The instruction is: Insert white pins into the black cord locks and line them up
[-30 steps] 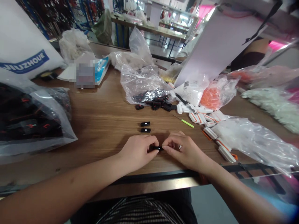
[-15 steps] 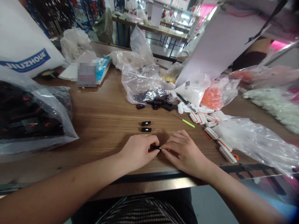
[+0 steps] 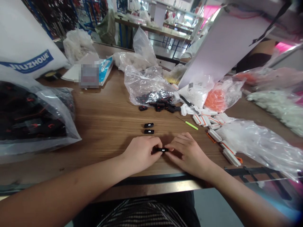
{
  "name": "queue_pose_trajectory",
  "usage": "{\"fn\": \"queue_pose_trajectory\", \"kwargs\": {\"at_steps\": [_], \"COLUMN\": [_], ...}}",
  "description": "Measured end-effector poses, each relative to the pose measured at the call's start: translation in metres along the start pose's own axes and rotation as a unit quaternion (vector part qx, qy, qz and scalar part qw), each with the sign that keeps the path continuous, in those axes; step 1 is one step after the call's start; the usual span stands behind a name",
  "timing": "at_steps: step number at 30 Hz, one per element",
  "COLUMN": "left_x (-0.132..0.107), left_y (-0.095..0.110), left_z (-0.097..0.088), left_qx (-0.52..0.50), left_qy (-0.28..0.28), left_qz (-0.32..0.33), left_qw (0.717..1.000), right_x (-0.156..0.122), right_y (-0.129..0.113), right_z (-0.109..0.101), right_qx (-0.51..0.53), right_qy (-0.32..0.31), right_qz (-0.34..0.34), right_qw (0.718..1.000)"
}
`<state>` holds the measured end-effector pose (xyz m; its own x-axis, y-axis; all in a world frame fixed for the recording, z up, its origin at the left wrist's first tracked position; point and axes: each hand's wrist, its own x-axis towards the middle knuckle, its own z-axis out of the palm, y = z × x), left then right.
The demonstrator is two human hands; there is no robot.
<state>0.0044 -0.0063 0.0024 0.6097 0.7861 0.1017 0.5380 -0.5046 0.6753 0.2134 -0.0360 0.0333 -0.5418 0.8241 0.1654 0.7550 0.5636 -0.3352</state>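
Between my two hands is a small black plastic piece [image 3: 163,150] with two white dots on its upper face. My left hand [image 3: 143,153] pinches its left end between thumb and fingers. At the other end, the thumb and index finger of my right hand [image 3: 186,151] grip it too. Just beyond my left hand lie two similar black pieces with white dots, a farther one [image 3: 149,125] and a nearer one [image 3: 149,131]. A single black piece [image 3: 143,108] sits farther back, beside a heap of black pieces [image 3: 164,104].
A thin tool with a yellow-green handle [image 3: 191,125] lies right of centre. White parts with orange edges [image 3: 213,119] spread along the right. Clear bags hold black parts [image 3: 26,116], orange parts [image 3: 215,97] and white parts [image 3: 196,91]. A white panel [image 3: 224,41] leans behind.
My right fingers have shifted slightly on the held black piece, so both white dots now show. The scene has moved a little to the right in view; the other parts stay put.
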Motion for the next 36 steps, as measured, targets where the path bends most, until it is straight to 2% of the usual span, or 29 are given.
{"fn": "queue_pose_trajectory", "kwargs": {"at_steps": [5, 7, 9, 11, 13, 20, 25, 28, 31, 32, 36], "left_x": [-0.013, -0.019, -0.022, -0.023, -0.021, -0.018, -0.019, -0.019, -0.017, -0.017, -0.015], "left_y": [0.015, 0.021, 0.023, 0.021, 0.018, 0.015, 0.017, 0.016, 0.014, 0.013, 0.010], "left_z": [-0.005, -0.005, -0.004, -0.002, -0.001, -0.001, -0.002, -0.003, -0.002, -0.002, 0.000], "left_qx": [0.063, 0.060, 0.067, 0.069, 0.065, 0.058, 0.059, 0.055, 0.045, 0.040, 0.026], "left_qy": [0.082, 0.043, -0.039, -0.105, -0.127, -0.122, -0.127, -0.133, -0.136, -0.136, -0.130], "left_qz": [0.095, 0.160, 0.205, 0.212, 0.203, 0.199, 0.192, 0.191, 0.187, 0.186, 0.191], "left_qw": [0.990, 0.984, 0.976, 0.969, 0.969, 0.971, 0.971, 0.971, 0.972, 0.972, 0.973], "right_x": [0.007, 0.014, 0.022, 0.030, 0.037, 0.047, 0.051, 0.063, 0.081, 0.087, 0.102], "right_y": [0.013, 0.015, 0.014, 0.009, 0.004, -0.007, -0.005, 0.017, 0.055, 0.068, 0.103], "right_z": [-0.001, -0.001, 0.000, 0.003, 0.007, 0.020, 0.011, -0.004, -0.018, -0.020, -0.021], "right_qx": [0.000, -0.010, -0.018, -0.021, -0.028, -0.081, -0.051, -0.055, -0.123, -0.136, -0.145], "right_qy": [-0.012, 0.000, 0.010, 0.011, 0.007, 0.022, 0.059, 0.080, 0.058, 0.053, 0.019], "right_qz": [0.028, 0.038, 0.042, 0.038, 0.024, -0.020, -0.021, 0.024, 0.159, 0.183, 0.212], "right_qw": [1.000, 0.999, 0.999, 0.999, 0.999, 0.996, 0.997, 0.995, 0.978, 0.972, 0.966]}}
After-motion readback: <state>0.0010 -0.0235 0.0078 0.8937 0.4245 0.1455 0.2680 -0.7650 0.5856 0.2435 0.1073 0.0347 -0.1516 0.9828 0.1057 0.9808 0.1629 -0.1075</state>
